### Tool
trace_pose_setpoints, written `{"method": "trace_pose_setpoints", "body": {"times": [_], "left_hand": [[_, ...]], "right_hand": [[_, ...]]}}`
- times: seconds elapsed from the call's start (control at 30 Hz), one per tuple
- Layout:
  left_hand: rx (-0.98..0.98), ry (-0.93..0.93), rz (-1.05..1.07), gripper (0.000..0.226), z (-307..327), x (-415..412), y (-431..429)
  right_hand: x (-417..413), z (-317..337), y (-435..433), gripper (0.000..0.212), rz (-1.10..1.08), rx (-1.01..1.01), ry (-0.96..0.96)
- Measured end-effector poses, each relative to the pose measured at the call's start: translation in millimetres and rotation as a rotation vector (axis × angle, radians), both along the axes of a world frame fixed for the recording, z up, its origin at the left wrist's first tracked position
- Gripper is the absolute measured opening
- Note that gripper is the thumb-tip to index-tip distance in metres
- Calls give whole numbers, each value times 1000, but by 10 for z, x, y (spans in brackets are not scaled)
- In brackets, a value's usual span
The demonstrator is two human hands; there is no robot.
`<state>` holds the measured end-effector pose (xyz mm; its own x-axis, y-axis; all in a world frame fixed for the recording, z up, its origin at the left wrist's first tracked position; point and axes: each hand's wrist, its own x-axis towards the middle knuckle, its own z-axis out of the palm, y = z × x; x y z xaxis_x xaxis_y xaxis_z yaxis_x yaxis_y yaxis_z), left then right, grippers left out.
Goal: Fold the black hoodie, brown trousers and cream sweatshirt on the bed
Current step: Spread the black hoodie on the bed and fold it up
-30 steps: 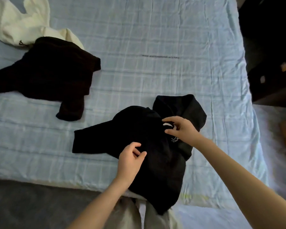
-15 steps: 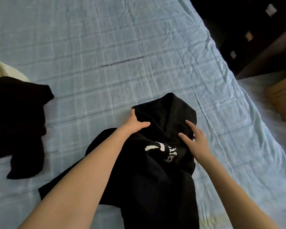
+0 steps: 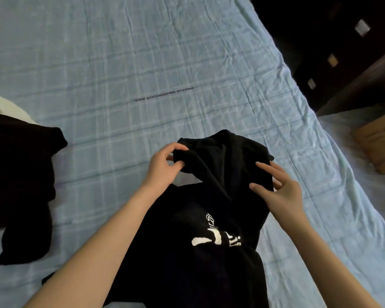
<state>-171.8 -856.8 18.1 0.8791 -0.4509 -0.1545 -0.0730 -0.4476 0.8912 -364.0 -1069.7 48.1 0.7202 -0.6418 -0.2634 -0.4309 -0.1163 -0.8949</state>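
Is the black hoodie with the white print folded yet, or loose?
Not folded. The black hoodie lies rumpled on the bed, its hood bunched where the left hand pinches it; the right hand touches it.

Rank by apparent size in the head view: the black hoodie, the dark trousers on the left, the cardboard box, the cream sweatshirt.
1. black hoodie, though nearest the camera.
2. dark trousers, cut by the left edge.
3. cardboard box, partly out of frame.
4. cream sweatshirt, only a sliver showing.
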Motion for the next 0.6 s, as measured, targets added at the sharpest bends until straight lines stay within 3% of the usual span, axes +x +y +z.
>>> {"method": "trace_pose_setpoints", "body": {"times": [0.23,0.37,0.5,0.6], "left_hand": [[-79,-316,125,40,1007,1100,-4],[-84,-409,146,48,1177,1837,-225],[122,-218,70,87,580,2001,-361],[187,13,105,88,-186,1613,-307]], "right_hand": [[1500,1003,-404,62,143,-236,-212],[2566,1099,-615,60,250,-452,-223],[2932,382,-607,69,424,-389,12],[2575,-394,-569,65,467,-364,142]]}}
